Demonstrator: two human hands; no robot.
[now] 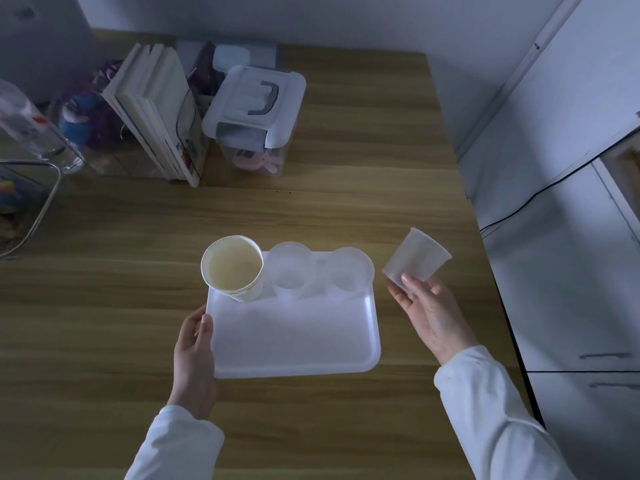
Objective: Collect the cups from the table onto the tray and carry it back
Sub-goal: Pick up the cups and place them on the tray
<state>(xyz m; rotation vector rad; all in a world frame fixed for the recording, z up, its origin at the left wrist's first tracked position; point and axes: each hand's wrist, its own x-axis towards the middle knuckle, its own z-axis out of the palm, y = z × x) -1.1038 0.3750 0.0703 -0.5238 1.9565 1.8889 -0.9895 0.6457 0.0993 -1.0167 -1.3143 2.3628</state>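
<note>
A white plastic tray [294,336] lies on the wooden table [104,306] in front of me. Along its far edge stand a paper cup [233,270] at the left, a clear plastic cup [290,270] in the middle and another clear cup [349,270] at the right. My left hand [194,355] grips the tray's left rim, thumb on top. My right hand [431,313] holds a fourth clear plastic cup [415,259] tilted in the air, just right of the tray's far right corner.
At the back left stand a row of books [156,112], a lidded clear storage box [254,112], a water bottle [31,126] and a wire basket [31,206]. The table's right edge runs close to white cabinets [571,237].
</note>
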